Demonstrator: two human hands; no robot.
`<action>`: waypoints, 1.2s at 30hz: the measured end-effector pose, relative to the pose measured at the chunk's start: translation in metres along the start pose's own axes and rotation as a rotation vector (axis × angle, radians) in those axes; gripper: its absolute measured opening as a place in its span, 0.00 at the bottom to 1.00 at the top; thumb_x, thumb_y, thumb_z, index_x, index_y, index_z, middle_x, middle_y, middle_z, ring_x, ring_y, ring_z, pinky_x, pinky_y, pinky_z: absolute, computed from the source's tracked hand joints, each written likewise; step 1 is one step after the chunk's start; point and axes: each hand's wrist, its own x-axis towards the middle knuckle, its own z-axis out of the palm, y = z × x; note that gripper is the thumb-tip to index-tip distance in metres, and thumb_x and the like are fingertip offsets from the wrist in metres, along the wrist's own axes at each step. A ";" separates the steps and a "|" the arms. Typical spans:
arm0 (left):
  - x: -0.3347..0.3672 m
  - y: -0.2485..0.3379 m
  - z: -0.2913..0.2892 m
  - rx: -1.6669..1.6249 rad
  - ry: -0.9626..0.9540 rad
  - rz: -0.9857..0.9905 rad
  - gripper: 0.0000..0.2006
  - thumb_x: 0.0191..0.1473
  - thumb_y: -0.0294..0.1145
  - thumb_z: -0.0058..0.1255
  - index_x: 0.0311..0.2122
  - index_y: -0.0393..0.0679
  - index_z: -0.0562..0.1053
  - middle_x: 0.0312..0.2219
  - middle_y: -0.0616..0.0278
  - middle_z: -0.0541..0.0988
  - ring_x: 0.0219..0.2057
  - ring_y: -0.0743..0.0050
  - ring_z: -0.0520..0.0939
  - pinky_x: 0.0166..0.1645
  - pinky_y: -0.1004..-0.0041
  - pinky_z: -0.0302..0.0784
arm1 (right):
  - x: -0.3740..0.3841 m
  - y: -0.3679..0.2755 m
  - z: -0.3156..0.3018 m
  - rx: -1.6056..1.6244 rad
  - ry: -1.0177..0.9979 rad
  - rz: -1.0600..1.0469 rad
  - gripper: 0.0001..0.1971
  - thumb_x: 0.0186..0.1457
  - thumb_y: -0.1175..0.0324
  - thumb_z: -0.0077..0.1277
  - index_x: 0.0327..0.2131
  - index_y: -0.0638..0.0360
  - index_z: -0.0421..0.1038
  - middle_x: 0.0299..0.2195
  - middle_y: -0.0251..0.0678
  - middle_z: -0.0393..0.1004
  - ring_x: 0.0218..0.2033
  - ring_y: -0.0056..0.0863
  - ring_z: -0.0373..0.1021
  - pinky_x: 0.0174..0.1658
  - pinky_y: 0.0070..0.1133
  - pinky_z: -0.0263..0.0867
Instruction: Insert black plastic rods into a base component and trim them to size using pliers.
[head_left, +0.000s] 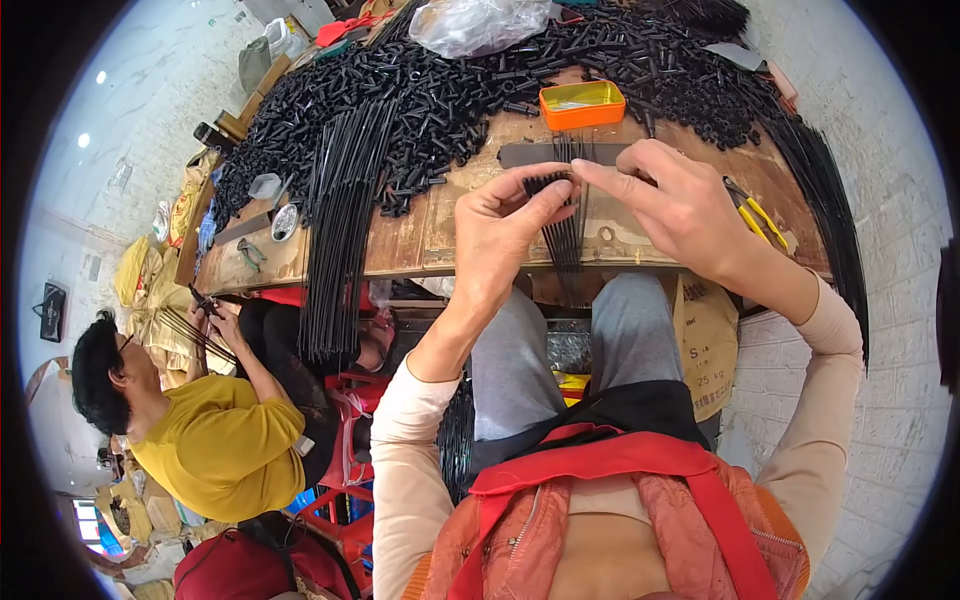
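Rods (566, 245) sit in my L hand (487, 235), thumb-finger pinch narrow, lengths running below grip; R hand (685, 205) just right of it, can't tell its hold. I'd keep tops lvl, pressure even.

a small workshop with a white brick wall (880, 170): a scuffed wooden workbench (425, 243) heaped with short black tube-like pieces (420, 95), bundles of thin black rods (345, 220) and yellow-handled pliers (762, 222); a co-worker (225, 445) in yellow handles rods near piled sacks (148, 290).
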 end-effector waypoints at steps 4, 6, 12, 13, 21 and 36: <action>-0.001 0.002 0.000 -0.001 0.005 -0.010 0.11 0.55 0.22 0.54 0.44 0.32 0.76 0.36 0.55 0.81 0.37 0.75 0.82 0.44 0.77 0.81 | 0.003 0.004 0.000 -0.108 0.032 -0.133 0.26 0.40 0.79 0.53 0.48 0.58 0.73 0.30 0.36 0.68 0.28 0.31 0.68 0.29 0.24 0.67; 0.000 0.002 0.000 0.007 -0.007 -0.019 0.11 0.55 0.21 0.54 0.44 0.32 0.76 0.36 0.55 0.81 0.37 0.75 0.82 0.44 0.77 0.81 | 0.006 0.006 -0.002 -0.136 0.049 -0.189 0.25 0.40 0.79 0.53 0.47 0.61 0.73 0.30 0.36 0.68 0.28 0.31 0.68 0.29 0.24 0.67; 0.001 0.002 0.001 0.009 -0.068 -0.058 0.12 0.54 0.21 0.54 0.45 0.31 0.75 0.37 0.53 0.81 0.38 0.73 0.82 0.44 0.77 0.81 | 0.014 0.005 -0.002 0.001 0.061 -0.190 0.21 0.39 0.77 0.55 0.43 0.62 0.74 0.32 0.38 0.70 0.29 0.32 0.69 0.29 0.24 0.68; 0.001 0.002 0.002 0.007 -0.062 -0.059 0.13 0.54 0.21 0.54 0.45 0.31 0.75 0.37 0.53 0.81 0.38 0.73 0.82 0.44 0.77 0.81 | 0.014 0.006 0.000 -0.001 0.071 -0.202 0.20 0.39 0.77 0.55 0.42 0.63 0.73 0.32 0.38 0.70 0.29 0.33 0.69 0.29 0.25 0.68; -0.002 0.000 -0.002 0.002 -0.047 -0.022 0.12 0.55 0.20 0.52 0.45 0.31 0.75 0.37 0.51 0.81 0.39 0.67 0.83 0.46 0.70 0.82 | -0.006 0.007 -0.018 -0.042 0.024 -0.064 0.17 0.42 0.79 0.55 0.41 0.63 0.73 0.34 0.39 0.70 0.32 0.35 0.70 0.33 0.26 0.67; -0.005 -0.100 -0.050 1.406 -0.355 0.463 0.42 0.32 0.42 0.67 0.57 0.47 0.66 0.62 0.49 0.58 0.63 0.49 0.58 0.65 0.56 0.54 | -0.014 0.080 0.026 0.194 -0.009 0.302 0.10 0.55 0.72 0.51 0.41 0.63 0.74 0.34 0.42 0.76 0.33 0.36 0.74 0.36 0.24 0.68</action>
